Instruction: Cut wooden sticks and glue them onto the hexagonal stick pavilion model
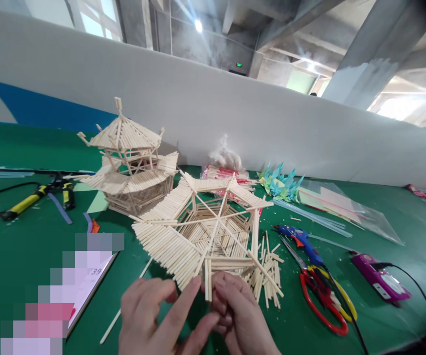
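Both hands meet at the near edge of the hexagonal stick roof [198,227]: the left hand [157,315] has its forefinger stretched up against the roof's near rim, and the right hand [235,310] pinches a short pair of sticks [208,281] that hangs down from that rim. The roof lies on the green bench [31,256], directly ahead of the hands. Its left panels look fully laid with close rows of sticks, and the ribs meet at a centre hub, but the middle and right side show open framing, so I judge the cladding roughly half done, with the near edge now in hand. Just right of the roof lies a loose heap of cut sticks [268,276], unused stock. Behind the roof to its left stands a finished-looking two-tier pagoda model [131,162]. Further right of the roof lie a blue glue gun [301,241] and red-handled scissors [320,301]. Left of the roof, near the bench's far edge, rests a yellow-handled tool [27,202].
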`<state>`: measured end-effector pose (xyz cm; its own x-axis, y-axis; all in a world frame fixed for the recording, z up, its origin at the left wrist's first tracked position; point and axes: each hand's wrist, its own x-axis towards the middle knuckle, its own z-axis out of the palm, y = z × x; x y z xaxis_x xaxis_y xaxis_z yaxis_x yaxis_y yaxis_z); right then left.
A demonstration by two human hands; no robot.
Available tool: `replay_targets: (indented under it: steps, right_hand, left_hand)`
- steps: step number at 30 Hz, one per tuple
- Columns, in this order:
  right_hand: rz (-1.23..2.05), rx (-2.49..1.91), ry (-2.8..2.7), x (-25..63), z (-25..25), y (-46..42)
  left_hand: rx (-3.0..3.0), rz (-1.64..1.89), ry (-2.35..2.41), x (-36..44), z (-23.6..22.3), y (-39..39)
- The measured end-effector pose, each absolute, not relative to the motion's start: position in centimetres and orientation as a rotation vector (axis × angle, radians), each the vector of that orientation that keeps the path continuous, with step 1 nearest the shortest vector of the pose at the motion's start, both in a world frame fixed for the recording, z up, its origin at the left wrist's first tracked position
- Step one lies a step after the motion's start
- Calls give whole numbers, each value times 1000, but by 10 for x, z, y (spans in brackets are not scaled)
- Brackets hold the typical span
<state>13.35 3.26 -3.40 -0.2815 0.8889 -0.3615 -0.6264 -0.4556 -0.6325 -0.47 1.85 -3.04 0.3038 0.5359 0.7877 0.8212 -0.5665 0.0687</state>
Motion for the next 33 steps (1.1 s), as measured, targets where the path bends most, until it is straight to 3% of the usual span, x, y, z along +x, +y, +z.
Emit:
replay_targets:
  steps: [8, 33]
  right_hand:
    - [1844, -865, -407, 133, -35, 33]
    - [1770, -860, -422, 122, -38, 42]
  left_hand:
    - [-2472, -943, -1178, -1, -4, 34]
    - [-2398, -1053, -1199, 0, -29, 39]
